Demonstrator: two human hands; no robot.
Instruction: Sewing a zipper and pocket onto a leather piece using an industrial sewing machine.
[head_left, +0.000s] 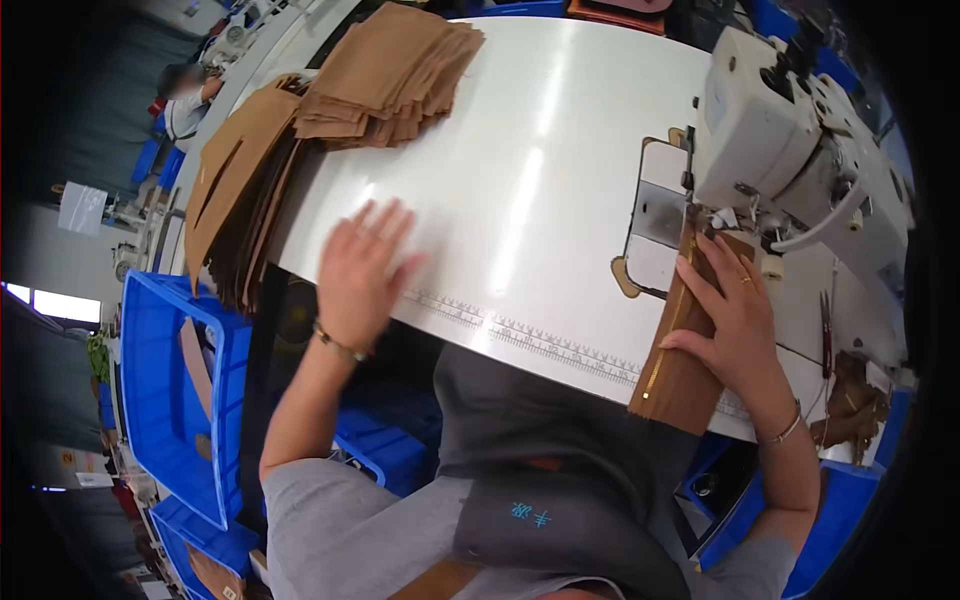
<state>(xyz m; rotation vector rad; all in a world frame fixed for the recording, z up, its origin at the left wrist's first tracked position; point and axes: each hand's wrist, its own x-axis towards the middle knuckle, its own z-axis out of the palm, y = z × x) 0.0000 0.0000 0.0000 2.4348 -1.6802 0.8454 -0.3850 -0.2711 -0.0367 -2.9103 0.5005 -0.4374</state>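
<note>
My right hand (733,322) lies spread on a brown panel (665,385) with a zipper along it, pressing it against the table. The panel's far end reaches the needle area of a white sewing machine (765,130), and its near end hangs at the table's front edge. My left hand (366,268), slightly blurred, is over the left part of the white table (520,180) with its fingers apart and nothing in them. Beyond it are a stack of brown pieces (385,75) and more brown pieces (235,180) draped over the table's left edge.
A printed ruler strip (530,340) runs along the front edge. Blue bins (235,400) stand at the left, another blue bin (850,510) at the right. Brown scraps (850,405) and a slim dark red tool (826,335) lie right of the machine. A person (185,108) sits far left.
</note>
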